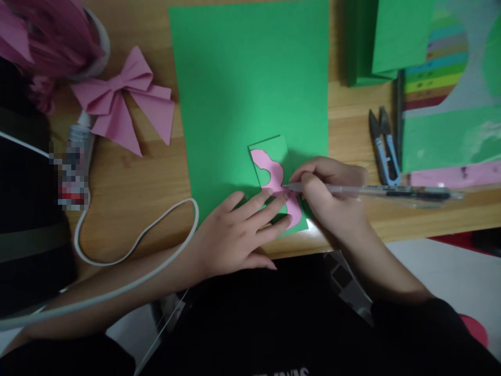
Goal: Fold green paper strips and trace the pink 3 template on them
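Observation:
My right hand (332, 196) pinches a clear-barrelled pen (391, 192), its tip at the edge of a pink curvy paper cutout (272, 169). The cutout lies on a small green paper piece (279, 146), and a dark outline shows along its edge. Spread flat, my left hand (238, 230) presses its fingertips on the cutout and hides part of it. Beneath them lies a large green sheet (250, 73), near the table's front edge.
On the left are a pink paper bow (121, 99), a tube (76, 167) and a white cable (136, 243) looping over my left arm. At right lie thread snips (384, 149), a folded green paper form (399, 39) and a pack of coloured paper (442, 136).

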`<state>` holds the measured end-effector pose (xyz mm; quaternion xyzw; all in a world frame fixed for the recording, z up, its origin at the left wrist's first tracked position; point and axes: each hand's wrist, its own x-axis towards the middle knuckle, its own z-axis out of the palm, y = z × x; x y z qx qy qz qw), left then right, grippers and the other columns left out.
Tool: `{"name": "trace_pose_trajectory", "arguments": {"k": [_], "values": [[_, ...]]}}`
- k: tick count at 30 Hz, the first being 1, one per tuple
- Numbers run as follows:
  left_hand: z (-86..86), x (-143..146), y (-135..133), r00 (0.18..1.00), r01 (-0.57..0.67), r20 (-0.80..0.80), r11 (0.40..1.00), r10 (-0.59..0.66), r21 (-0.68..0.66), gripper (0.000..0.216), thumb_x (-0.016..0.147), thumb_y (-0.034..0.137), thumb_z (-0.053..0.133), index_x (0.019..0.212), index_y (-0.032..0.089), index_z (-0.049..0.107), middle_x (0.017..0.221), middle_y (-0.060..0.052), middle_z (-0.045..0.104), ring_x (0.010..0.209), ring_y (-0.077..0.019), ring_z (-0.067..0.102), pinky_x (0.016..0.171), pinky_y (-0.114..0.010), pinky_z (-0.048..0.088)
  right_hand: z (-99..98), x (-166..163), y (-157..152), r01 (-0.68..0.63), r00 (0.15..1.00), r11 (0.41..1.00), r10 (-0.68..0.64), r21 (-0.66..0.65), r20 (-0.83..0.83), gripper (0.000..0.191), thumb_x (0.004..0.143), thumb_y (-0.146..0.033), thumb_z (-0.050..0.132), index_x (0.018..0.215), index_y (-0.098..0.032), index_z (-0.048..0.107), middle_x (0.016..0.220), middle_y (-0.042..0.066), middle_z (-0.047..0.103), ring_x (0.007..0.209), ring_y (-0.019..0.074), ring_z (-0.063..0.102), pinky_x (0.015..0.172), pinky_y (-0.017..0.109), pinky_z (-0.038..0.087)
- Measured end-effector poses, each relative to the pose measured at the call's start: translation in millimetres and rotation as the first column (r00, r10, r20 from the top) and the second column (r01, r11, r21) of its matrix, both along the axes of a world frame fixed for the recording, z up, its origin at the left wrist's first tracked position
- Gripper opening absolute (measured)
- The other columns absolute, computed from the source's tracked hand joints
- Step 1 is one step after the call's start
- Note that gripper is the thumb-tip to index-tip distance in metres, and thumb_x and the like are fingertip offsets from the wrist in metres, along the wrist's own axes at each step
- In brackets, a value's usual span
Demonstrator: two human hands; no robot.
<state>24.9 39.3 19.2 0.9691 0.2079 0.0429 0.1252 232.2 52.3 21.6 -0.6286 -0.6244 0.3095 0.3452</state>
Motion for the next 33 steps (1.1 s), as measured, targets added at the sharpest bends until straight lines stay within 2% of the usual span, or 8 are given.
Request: {"name": "trace_pose_trajectory", "arguments": {"k": [23, 33], "values": [[1.9, 3, 1, 0.999, 0.006, -0.044, 1.000, -0.006, -0.011, 0.071, 0.088, 0.073, 0.052, 0.143, 0.027, 0.052, 0.156, -0.006, 0.046, 0.137, -0.0290, 0.043, 0.096, -0.041, 0.035, -1.7, 7, -7, 0.035, 0.999, 0.999, -0.035, -0.019, 0.005, 0.022, 0.077, -0.011, 0.053, 0.062, -0.022, 0.064, 0.050, -0.003, 0.060, 0.045, 0.0120, 0.056, 0.045, 0.026, 0.043], [2.1, 3, 1, 1.000, 0.000, -0.027, 1.000, 0.000, 0.009, 0.073, 0.087, 0.073, 0.054, 0.143, 0.026, 0.052, 0.154, -0.007, 0.049, 0.132, -0.0292, 0.046, 0.094, -0.042, 0.035, 4.8, 3, -15, 0.061, 0.997, 0.998, -0.060, 0.000, 0.037, 0.021, 0.078, -0.015, 0.052, 0.062, -0.023, 0.062, 0.051, -0.004, 0.061, 0.045, 0.0108, 0.054, 0.045, 0.025, 0.042]]}}
